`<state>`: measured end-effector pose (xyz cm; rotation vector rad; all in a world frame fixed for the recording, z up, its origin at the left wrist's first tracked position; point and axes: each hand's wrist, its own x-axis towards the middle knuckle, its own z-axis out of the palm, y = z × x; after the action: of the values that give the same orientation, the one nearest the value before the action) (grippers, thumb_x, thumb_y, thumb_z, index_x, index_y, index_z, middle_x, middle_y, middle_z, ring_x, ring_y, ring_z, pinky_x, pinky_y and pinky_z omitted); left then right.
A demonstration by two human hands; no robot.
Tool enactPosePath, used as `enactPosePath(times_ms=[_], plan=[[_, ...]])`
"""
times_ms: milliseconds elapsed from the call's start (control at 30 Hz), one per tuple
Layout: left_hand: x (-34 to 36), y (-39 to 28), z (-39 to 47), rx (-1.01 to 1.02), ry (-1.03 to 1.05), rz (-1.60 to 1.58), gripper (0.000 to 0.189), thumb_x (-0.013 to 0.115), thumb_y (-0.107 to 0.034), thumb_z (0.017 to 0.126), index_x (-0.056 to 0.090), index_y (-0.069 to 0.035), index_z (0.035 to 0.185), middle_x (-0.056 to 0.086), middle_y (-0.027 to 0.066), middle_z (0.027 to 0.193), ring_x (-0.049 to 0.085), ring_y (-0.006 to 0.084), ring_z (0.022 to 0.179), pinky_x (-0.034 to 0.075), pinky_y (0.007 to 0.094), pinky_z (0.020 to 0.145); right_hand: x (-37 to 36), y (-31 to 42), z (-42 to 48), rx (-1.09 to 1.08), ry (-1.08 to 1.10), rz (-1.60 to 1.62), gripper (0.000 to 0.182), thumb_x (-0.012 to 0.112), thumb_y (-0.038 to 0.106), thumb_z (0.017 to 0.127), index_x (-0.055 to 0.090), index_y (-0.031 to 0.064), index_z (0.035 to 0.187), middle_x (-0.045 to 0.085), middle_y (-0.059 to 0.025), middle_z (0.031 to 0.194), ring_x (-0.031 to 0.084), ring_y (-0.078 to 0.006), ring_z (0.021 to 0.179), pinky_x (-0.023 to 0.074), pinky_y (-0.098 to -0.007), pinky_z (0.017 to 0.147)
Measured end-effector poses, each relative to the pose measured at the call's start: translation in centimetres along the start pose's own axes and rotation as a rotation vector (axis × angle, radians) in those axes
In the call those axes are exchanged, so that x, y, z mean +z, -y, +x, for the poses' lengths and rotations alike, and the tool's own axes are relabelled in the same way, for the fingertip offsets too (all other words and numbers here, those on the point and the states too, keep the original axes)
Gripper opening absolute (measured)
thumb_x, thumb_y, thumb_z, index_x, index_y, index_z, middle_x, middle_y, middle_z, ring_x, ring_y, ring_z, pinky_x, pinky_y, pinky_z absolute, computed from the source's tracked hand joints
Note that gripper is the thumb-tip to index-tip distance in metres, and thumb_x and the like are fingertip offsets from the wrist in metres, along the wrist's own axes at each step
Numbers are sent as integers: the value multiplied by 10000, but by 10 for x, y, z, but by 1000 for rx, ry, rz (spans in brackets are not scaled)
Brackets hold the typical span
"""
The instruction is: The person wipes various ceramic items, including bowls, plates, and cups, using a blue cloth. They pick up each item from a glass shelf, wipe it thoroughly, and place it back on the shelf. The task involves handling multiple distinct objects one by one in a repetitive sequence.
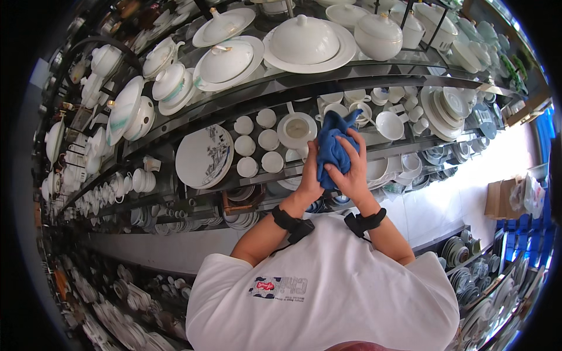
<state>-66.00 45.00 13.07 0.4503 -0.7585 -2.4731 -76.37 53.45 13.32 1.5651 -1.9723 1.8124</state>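
Observation:
A bunched blue cloth (pixel 334 149) is held up between my two hands, in front of a shelf of white tableware. My left hand (pixel 311 173) grips its left side, and my right hand (pixel 351 169) wraps around its right side with the fingers bent over it. Whether anything lies inside the cloth is hidden. Just left of the cloth stands a round white teapot (pixel 297 130). Several small white cups (pixel 268 139) are set out in rows left of the teapot. A large white plate (pixel 204 156) with a dark painted scene stands beyond them.
On the upper glass shelf sit a domed white dish (pixel 304 41), a lidded white pot (pixel 378 37) and other covered dishes. White bowls (pixel 390 125) and stacked plates (pixel 445 112) crowd the right side. Behind lie more racks of dishes, and a cardboard box (pixel 501 198) stands on the floor.

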Motion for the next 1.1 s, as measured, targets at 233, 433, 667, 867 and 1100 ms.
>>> enactPosePath(times_ms=[233, 433, 667, 867, 1100], plan=[[-15, 22, 2, -151, 45, 171, 461, 494, -422, 1119, 549, -74, 1416, 648, 46, 1319, 653, 148, 1175, 556, 322, 1020, -27, -8, -13, -296, 15, -217, 574, 817, 170, 611, 746, 141, 1179, 616, -194, 1234, 624, -430, 1067, 528, -529, 947], [4, 39, -8, 60, -74, 404, 454, 470, -391, 1131, 549, -40, 1407, 643, 78, 1296, 624, 169, 1185, 488, 313, 1036, -31, -7, -21, -26, -100, -8, 567, 756, 99, 649, 712, 77, 1214, 628, -225, 1210, 641, -412, 1071, 526, -474, 949], [32, 18, -4, 1017, 103, 1111, 519, 633, -337, 1037, 527, -52, 1459, 483, 197, 1359, 524, 437, 1335, 375, 537, 1153, -21, -3, -14, 692, -164, 966, 456, 529, 296, 1061, 550, 37, 1436, 626, -112, 1377, 625, -233, 1217, 474, -366, 1080], [32, -10, -26, 1086, 243, 1295, 514, 731, -310, 924, 633, -69, 1367, 524, 194, 1355, 548, 426, 1358, 296, 601, 1234, -23, 17, -14, 1039, 135, 1887, 591, 396, 504, 1101, 471, 131, 1554, 553, -135, 1516, 572, -290, 1365, 451, -444, 1171], [-1, -38, -70, 1116, 237, 1401, 528, 786, -259, 825, 670, -127, 1323, 601, 183, 1353, 602, 397, 1287, 361, 598, 1199, 1, 8, -41, 1203, 378, 1738, 556, 460, 488, 1094, 524, 85, 1471, 631, -130, 1400, 652, -278, 1250, 538, -412, 1078]])
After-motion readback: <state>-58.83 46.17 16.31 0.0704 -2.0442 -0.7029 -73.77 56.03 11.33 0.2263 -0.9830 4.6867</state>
